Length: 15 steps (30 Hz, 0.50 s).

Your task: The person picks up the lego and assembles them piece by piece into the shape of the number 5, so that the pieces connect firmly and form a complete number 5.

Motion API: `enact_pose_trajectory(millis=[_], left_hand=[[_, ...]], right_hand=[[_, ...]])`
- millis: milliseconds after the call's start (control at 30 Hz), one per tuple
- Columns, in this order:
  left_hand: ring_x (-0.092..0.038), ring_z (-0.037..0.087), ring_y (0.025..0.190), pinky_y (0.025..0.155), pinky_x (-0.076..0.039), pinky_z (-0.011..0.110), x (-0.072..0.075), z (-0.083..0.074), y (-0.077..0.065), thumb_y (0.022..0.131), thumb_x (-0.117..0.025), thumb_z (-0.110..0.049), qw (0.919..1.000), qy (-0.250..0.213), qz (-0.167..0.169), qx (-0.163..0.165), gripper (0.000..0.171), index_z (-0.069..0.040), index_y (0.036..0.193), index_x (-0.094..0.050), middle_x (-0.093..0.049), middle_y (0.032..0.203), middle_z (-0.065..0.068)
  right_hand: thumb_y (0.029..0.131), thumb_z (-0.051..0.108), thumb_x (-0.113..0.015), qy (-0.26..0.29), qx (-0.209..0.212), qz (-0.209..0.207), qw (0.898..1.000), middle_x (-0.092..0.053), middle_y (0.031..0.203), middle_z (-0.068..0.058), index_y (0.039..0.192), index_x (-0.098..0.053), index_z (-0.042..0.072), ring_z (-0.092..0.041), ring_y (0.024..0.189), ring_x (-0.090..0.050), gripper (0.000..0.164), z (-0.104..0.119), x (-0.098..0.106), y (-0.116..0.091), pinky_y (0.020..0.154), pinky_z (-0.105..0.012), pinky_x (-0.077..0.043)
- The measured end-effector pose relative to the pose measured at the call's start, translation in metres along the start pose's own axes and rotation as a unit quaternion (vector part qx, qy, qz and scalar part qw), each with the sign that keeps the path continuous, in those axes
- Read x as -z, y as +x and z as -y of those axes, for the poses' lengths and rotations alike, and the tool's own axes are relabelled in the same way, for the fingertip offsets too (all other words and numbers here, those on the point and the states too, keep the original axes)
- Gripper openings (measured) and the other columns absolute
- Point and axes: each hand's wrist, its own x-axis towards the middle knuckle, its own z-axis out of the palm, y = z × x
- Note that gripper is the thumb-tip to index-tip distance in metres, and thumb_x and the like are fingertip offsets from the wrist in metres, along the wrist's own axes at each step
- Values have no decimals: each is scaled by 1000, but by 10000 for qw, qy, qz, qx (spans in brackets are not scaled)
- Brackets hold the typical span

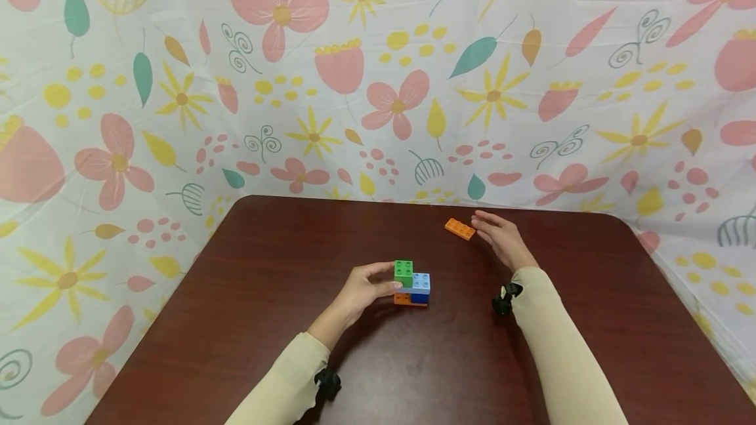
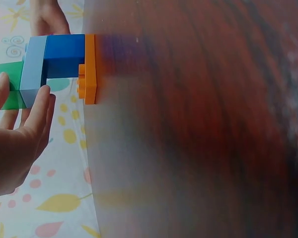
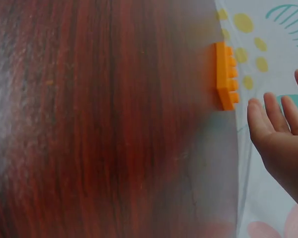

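Near the middle of the table, my left hand (image 1: 361,290) grips a small stack of toy building bricks by its upper part, thumb on the near side. The stack has a green brick (image 1: 404,270) on top, a light blue brick (image 2: 34,69) below it, a dark blue brick (image 2: 65,52) under that, and an orange plate brick (image 2: 90,69) at the bottom. Part of the orange plate's studded top shows beside the dark blue brick. Farther back, my right hand (image 1: 499,239) hovers beside a loose orange plate brick (image 1: 460,229), fingers loosely extended, holding nothing. The loose plate lies studs up.
A dark reddish-brown table (image 1: 283,241) carries the bricks. Behind its far edge hangs a white cloth (image 1: 354,117) printed with flowers and leaves. Each wrist wears a small black device, one (image 1: 328,384) on the left and another (image 1: 506,298) on the right.
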Motion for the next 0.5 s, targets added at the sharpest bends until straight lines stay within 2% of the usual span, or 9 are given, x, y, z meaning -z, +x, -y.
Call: enact_pose_trajectory(millis=[367,433,500], left_hand=[[-64,15,89,88,-51,46,1,0,0,83,-74,-5,9998,205,-64,-39,49,-1,130,-59,-59,125,15],[-63,15,89,87,-52,46,1,0,0,83,-74,-5,9997,224,-70,-83,49,0,129,-59,-59,124,15],[-63,15,89,87,-52,45,1,0,0,83,-75,-4,9996,242,-89,-111,49,0,129,-59,-60,124,15]], right_hand=[[99,16,-54,101,-271,-241,9993,-23,157,-13,152,-25,6,-26,141,-28,61,-16,-3,17,113,-34,-25],[99,16,-54,49,-300,-276,9992,-23,157,-13,152,-25,6,-26,141,-28,61,-18,-4,20,114,-34,-24],[99,16,-54,-221,-274,-276,9990,-24,157,-13,152,-26,6,-27,141,-27,60,-20,-6,22,114,-36,-23]])
